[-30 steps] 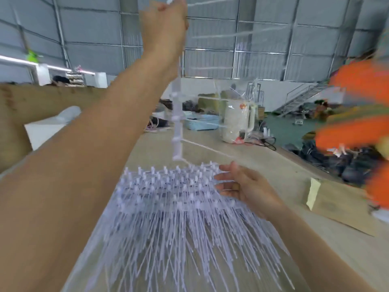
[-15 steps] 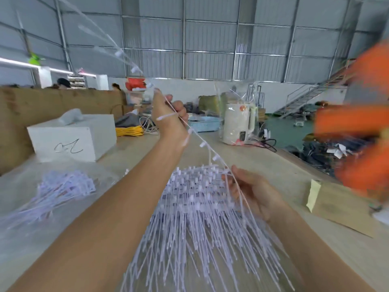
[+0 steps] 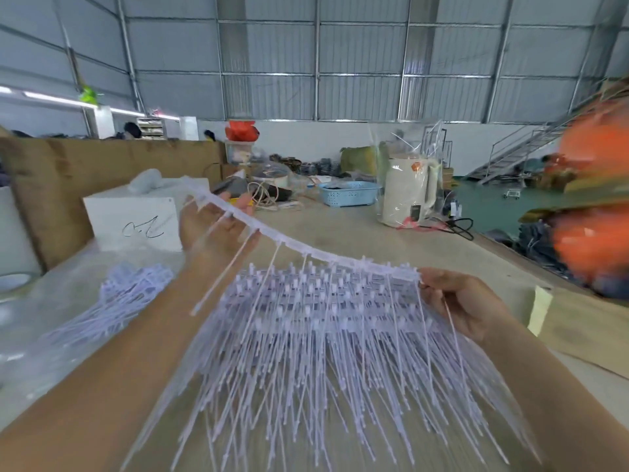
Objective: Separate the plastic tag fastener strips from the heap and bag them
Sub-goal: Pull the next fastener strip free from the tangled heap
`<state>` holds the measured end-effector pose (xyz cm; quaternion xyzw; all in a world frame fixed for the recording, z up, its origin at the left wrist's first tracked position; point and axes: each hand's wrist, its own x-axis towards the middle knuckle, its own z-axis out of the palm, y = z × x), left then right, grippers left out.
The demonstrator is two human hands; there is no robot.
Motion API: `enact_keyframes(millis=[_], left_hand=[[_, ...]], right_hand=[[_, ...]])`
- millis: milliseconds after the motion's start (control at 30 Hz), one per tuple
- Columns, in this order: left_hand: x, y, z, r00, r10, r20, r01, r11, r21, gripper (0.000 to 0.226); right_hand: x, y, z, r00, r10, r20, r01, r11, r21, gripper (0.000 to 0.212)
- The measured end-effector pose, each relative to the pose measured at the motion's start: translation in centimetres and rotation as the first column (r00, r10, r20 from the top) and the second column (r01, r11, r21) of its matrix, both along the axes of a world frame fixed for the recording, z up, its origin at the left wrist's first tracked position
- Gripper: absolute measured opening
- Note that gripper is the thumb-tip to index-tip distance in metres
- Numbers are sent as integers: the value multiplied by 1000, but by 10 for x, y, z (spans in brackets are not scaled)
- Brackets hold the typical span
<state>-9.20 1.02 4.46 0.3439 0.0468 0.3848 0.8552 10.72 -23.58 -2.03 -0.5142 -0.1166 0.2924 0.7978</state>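
Big shed with grey corrugated walls, a long pale counter (image 3: 340, 233) running away from the camera. Heaped in the middle, the fastener strips (image 3: 323, 335), thin ends fanning towards the viewer, lower tips blurred. Lifted above the heap, one strip (image 3: 306, 248), stretched slantwise between both hands. Left hand (image 3: 218, 229) raised, palm to the camera, fingers spread and fairly straight, strip lying across the fingertips (real grip hard to make out through the blur). Right hand (image 3: 456, 301) low, pinching the strip's other end. At left, a smaller bundle (image 3: 132, 294) on clear plastic sheeting, past it a white box (image 3: 132, 219). Orange shapes at right, smeared beyond telling.
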Motion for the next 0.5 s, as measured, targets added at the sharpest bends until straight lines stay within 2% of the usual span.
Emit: enact_keyframes(millis=[67, 100, 133, 200, 267, 333, 367, 400, 433, 500], left_hand=[[-20, 13, -10, 972, -235, -12, 235, 972, 0, 95], [-30, 15, -15, 950, -314, 6, 314, 949, -14, 109], [-39, 20, -20, 966, -253, -46, 253, 967, -11, 105], [-57, 30, -32, 982, 34, -186, -17, 996, 91, 80], [-76, 41, -39, 972, 98, -214, -67, 986, 150, 63], [-91, 50, -43, 943, 142, -301, -77, 973, 217, 37], [-95, 52, -44, 885, 255, -390, -123, 935, 333, 25], [-97, 51, -44, 787, 428, -445, -175, 846, 504, 15], [-95, 48, -43, 672, 598, -437, -221, 725, 652, 14], [-85, 33, -38, 480, 838, -261, -333, 449, 829, 38]], right_hand=[[-3, 3, 0, 999, -2, 34, 4, 998, -70, 11], [-4, 4, -1, 999, 0, 49, 5, 995, -95, 10], [-5, 5, -1, 998, -1, 69, 10, 993, -120, 9], [-7, 6, -2, 994, -8, 112, 25, 988, -151, 6], [-9, 7, -2, 990, -14, 144, 36, 987, -156, 4], [-10, 7, -2, 984, -11, 178, 41, 985, -165, 7], [-11, 6, -1, 980, 0, 200, 36, 984, -174, 8], [-11, 6, -1, 974, 13, 225, 30, 982, -188, 10], [-12, 6, 0, 968, 26, 251, 27, 978, -205, 11], [-12, 4, 1, 953, 47, 298, 26, 972, -235, 14]])
